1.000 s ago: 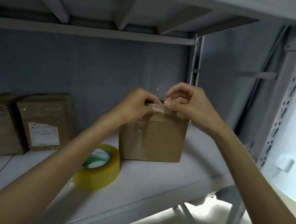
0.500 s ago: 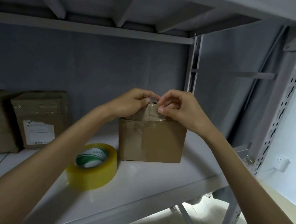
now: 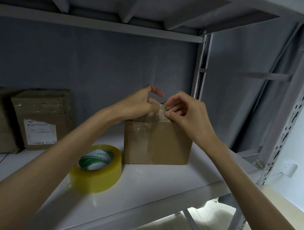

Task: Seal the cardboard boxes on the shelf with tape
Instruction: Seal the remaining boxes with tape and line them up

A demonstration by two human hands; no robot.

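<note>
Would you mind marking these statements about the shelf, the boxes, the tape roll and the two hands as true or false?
1. The roll of yellow tape lies on the shelf to the left of the small cardboard box. True.
2. The left hand grips the tape roll. False: both hands are at the top of the small box, on a strip of clear tape.
3. The right hand pinches the tape strip at the box's top edge. True.
4. The box with the white label stands to the right of the small box. False: it stands far left, against the back.
5. The small box lies on the floor. False: it stands on the shelf.
</note>
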